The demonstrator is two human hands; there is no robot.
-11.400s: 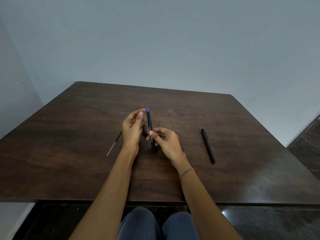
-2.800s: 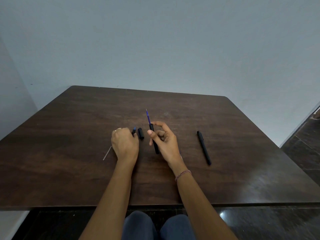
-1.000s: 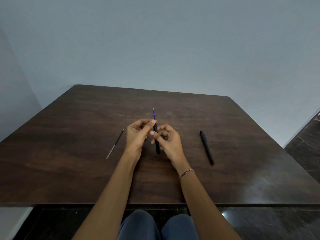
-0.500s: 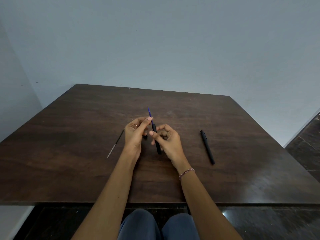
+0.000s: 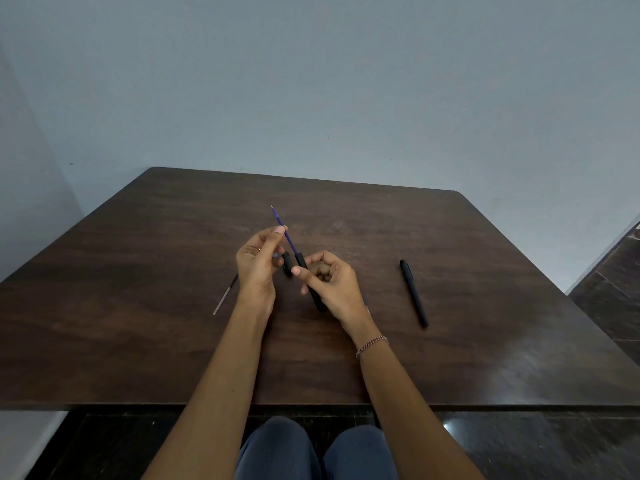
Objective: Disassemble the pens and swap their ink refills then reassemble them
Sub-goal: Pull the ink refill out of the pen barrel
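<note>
refill (image 5: 280,220) farther out of barrel (image 5: 302,260), between left fingers (image 5: 278,231)

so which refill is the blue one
The held refill, sticking out of the barrel in the right hand; the loose refill on the table looks dark.

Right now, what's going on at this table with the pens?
A person is working on a pen over a dark wooden table. The right hand has a black pen barrel in its grip, while the left hand pinches the thin blue ink refill sticking out of its top. A small black pen piece sits beside the barrel. A thin dark loose refill lies to the left, and a whole black pen to the right.
</note>
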